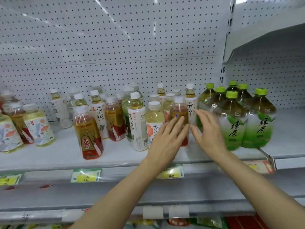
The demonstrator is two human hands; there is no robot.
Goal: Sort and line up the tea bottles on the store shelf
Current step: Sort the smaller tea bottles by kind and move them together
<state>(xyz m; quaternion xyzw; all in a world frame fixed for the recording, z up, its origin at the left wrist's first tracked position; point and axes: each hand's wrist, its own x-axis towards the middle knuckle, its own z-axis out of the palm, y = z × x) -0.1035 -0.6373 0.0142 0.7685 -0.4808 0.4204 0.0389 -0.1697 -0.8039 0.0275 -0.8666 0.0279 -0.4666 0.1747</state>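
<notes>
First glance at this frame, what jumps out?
Both hands, the left hand and right hand, reach in with straight fingers around an amber tea bottle with a red base at centre-right of the shelf. Just right of them stands a tight cluster of large green tea bottles with green caps. To the left, smaller mixed tea bottles stand unsorted.

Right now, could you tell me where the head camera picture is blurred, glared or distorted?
Head view: the right hand and the left-edge bottles are blurred; glare streaks cross the pegboard; the wide lens bows the shelf edge; the green tea bottles read fairly sharp.
</notes>
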